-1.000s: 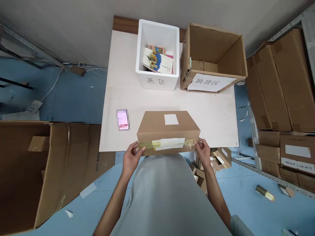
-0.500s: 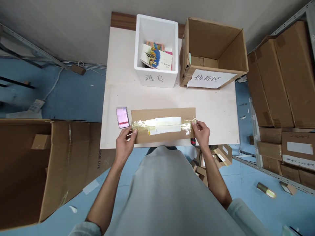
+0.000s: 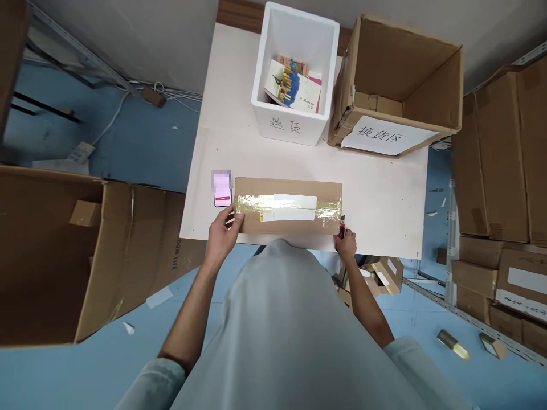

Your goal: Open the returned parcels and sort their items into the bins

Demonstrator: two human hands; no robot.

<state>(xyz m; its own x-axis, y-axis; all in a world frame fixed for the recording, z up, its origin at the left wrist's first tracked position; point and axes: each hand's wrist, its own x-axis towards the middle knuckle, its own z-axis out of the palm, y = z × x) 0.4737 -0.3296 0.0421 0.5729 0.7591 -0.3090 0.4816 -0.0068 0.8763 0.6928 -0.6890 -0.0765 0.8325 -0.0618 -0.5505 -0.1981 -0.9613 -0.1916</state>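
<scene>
A long, flat cardboard box (image 3: 288,188) lies near the front edge of the white table (image 3: 273,156). Clear tape runs along it, and a white label (image 3: 294,208) sits in its middle. My left hand (image 3: 223,230) grips the box's left end, thumb on top and fingers at the side. At the lower right corner of the box, my right hand (image 3: 347,245) is closed around a red and black utility knife (image 3: 342,228); its tip points away from me. A phone (image 3: 222,189) with a lit screen lies just beyond my left hand.
At the back stand a white foam bin (image 3: 293,126) with books (image 3: 294,85) inside and an open cardboard carton (image 3: 391,114) with a handwritten sign. A large open carton (image 3: 123,239) is on the left. Stacked boxes (image 3: 491,165) fill a rack on the right.
My right hand has let go of the box's right end and taken hold of the utility knife. My left hand stays at the left end. The view has shifted and tilted slightly.
</scene>
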